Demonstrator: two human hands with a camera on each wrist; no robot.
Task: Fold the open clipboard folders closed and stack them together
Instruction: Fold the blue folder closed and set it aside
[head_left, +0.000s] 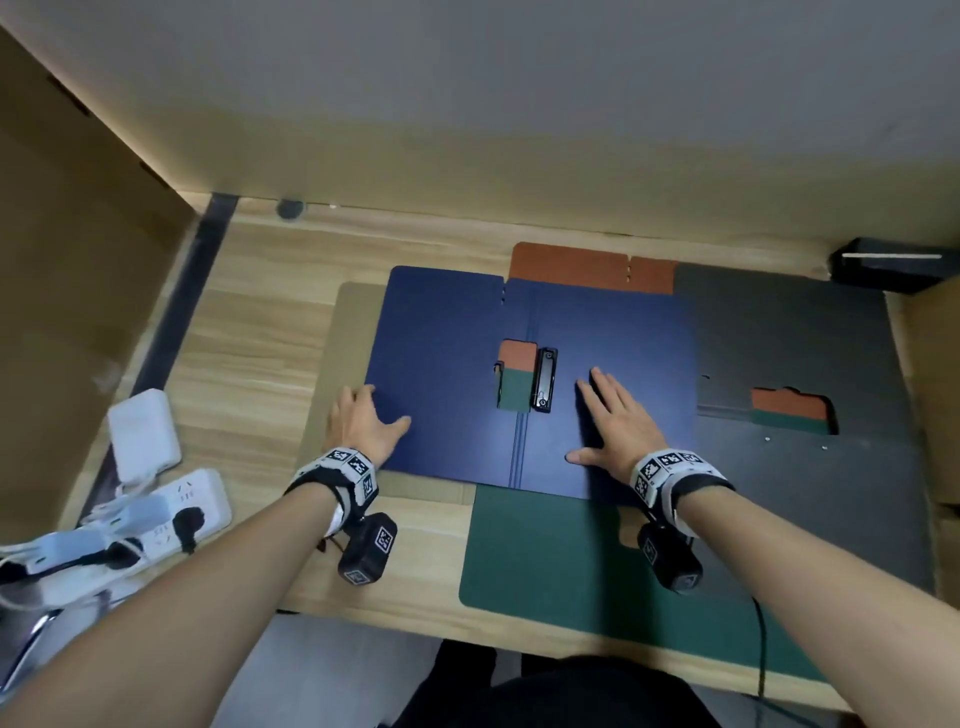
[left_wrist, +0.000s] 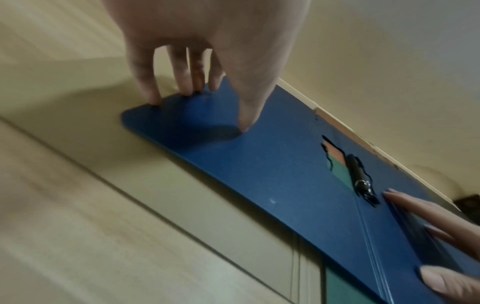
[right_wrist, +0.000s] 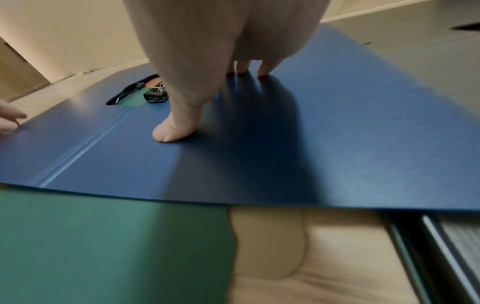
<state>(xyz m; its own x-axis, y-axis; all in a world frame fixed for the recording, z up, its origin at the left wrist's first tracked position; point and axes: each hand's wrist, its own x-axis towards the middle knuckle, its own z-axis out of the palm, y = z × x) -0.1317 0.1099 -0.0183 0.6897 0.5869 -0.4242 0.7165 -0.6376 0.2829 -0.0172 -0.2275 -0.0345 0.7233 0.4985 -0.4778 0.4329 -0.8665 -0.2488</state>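
Note:
The blue folder lies open and flat in the middle of the table, with a black clip beside its spine. My left hand sits at its left edge. In the left wrist view the fingertips touch that edge and the thumb presses on top. My right hand lies flat, fingers spread, on the right half. Under the blue folder lie an orange-brown folder, a green one, a beige one and a dark grey one.
A white power strip with plugs and a white adapter lie at the table's left edge. Cardboard stands at the left, and a black box sits at the far right. A wall closes off the back.

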